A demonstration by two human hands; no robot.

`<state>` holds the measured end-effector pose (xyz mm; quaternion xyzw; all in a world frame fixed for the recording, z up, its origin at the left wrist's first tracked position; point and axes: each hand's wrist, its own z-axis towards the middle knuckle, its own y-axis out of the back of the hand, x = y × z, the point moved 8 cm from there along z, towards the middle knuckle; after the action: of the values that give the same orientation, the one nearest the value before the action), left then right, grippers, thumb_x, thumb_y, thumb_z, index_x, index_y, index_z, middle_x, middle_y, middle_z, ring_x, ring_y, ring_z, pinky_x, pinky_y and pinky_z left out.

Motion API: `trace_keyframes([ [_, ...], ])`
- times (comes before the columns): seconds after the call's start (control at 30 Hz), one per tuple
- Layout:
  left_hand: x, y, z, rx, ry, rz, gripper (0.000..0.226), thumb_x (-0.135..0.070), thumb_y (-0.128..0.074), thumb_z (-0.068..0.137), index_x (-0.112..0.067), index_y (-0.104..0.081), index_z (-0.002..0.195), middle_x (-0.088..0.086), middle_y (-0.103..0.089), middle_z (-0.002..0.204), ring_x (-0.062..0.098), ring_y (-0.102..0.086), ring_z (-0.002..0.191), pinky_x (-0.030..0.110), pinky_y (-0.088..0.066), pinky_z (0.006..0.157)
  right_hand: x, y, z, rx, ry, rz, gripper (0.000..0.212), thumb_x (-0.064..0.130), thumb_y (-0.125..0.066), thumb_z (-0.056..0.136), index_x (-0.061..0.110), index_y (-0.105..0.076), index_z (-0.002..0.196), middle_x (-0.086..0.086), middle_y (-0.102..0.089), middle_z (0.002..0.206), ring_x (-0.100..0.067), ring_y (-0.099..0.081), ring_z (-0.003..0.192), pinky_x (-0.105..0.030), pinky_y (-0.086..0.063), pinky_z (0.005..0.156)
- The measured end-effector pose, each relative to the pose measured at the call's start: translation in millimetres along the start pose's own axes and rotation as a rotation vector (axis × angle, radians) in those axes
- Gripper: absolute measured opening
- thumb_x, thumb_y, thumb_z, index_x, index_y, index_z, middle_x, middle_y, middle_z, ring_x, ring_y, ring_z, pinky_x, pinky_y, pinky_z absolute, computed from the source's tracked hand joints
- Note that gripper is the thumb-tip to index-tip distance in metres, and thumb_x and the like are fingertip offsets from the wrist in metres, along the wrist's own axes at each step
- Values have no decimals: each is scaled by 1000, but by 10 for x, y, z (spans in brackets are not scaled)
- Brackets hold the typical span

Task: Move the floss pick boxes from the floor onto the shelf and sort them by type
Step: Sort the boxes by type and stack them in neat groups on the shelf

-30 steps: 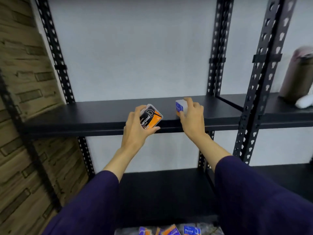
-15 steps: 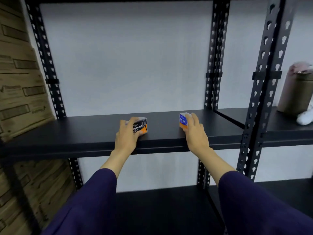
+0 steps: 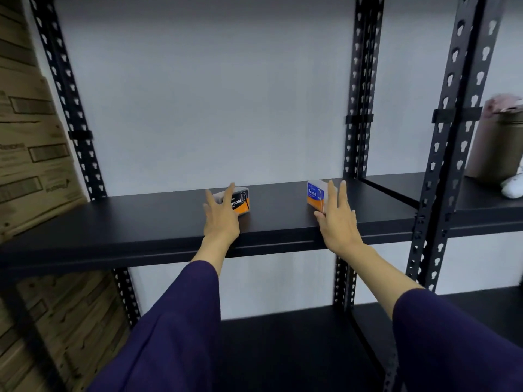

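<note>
Charcoal box (image 3: 240, 201), Round box (image 3: 315, 196) standing on shelf (image 3: 141, 222); both hands splayed beside them.

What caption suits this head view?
Open hands, left and right, beside a charcoal box and a round box on a black shelf.

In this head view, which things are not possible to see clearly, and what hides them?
- Charcoal box: the left hand covers its left part and the start of its label.
- Round box: the right hand covers its right side; small print is blurred.
- Boxes on the floor: below the bottom edge.
- Brown container: cut by the right edge.
</note>
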<state>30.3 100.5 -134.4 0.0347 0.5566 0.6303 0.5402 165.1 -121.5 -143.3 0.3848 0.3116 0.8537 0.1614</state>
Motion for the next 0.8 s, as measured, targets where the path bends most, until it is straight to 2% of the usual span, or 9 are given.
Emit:
trace_keyframes([
  [0.07,-20,41,-54,-35,-18,-19,76,-11,-53,97,-38,-8,152,14,14,158,40,0,146,52,-31,110,47,65,-135,-67,11,2,52,15,-49,98,14,-26,145,-15,-11,157,-38,-28,136,-52,-25,113],
  [0.13,-46,143,-217,-135,-28,-83,65,-19,-51,99,-27,-15,153,16,8,158,38,-3,146,51,-27,114,128,127,-282,-116,70,-26,40,13,-52,96,8,-39,134,-16,-33,144,-35,-39,124,-43,-38,103],
  [0.2,-107,260,-478,-251,-64,-139,48,-20,-47,100,-16,-32,145,13,-10,157,34,-17,143,45,-33,110,202,167,-430,-115,117,-71,33,14,-51,97,6,-45,128,-15,-44,133,-30,-43,116,-39,-44,94],
  [0.3,-265,333,-855,-329,-199,6,32,-24,-48,98,-11,-50,127,7,-40,141,28,-43,123,41,-45,97,317,205,-640,-86,171,-122,29,17,-47,99,5,-48,125,-13,-51,126,-28,-44,114,-35,-44,83],
  [0.43,-281,136,-1214,-175,-237,183,30,-28,-46,99,-14,-55,124,5,-53,128,26,-51,113,39,-44,88,364,135,-936,-5,196,-128,24,19,-45,100,6,-54,118,-11,-59,116,-27,-51,107,-37,-46,84],
  [0.57,-93,-286,-1587,29,-190,236,35,-28,-41,99,-15,-54,129,6,-53,132,27,-53,114,40,-44,89,159,-156,-1315,111,180,-129,28,18,-44,99,5,-56,121,-12,-61,118,-30,-57,104,-41,-48,87],
  [0.8,533,-1397,-2123,358,-60,303,35,-30,-42,100,-17,-56,129,5,-58,130,26,-55,114,38,-45,89,-575,-1063,-2021,457,84,-283,29,19,-44,97,8,-59,119,-14,-63,115,-34,-54,108,-39,-43,87],
])
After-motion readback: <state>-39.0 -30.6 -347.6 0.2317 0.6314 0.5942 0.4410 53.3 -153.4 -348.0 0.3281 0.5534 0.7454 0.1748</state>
